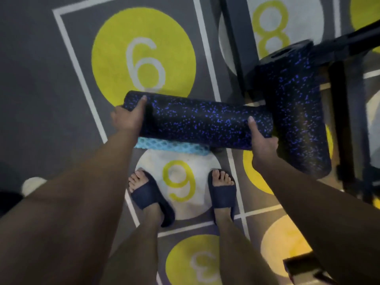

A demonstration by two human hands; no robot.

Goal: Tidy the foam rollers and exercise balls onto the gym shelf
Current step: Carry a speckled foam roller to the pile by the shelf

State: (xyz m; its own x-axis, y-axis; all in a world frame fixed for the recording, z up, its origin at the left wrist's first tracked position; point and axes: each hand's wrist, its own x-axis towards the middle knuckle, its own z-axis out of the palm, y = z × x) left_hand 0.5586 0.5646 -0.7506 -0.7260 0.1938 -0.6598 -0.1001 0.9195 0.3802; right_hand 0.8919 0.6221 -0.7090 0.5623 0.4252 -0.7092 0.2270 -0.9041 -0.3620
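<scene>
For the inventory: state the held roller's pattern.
The foam roller is black with blue speckles; head view.

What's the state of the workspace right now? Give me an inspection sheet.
Surface: grey floor, numbered yellow and white circles.
Job's things: held roller, speckled, level above the floor; second roller, speckled, at its right end by the frame; blue roller on the floor beneath.
Clutter: white round thing at left edge, blurred.
Hands: left hand grips the held roller's left end, right hand its right end.
Cables: nothing seen.
Surroundings: black frame at right; sandalled feet at circle 9.
</scene>
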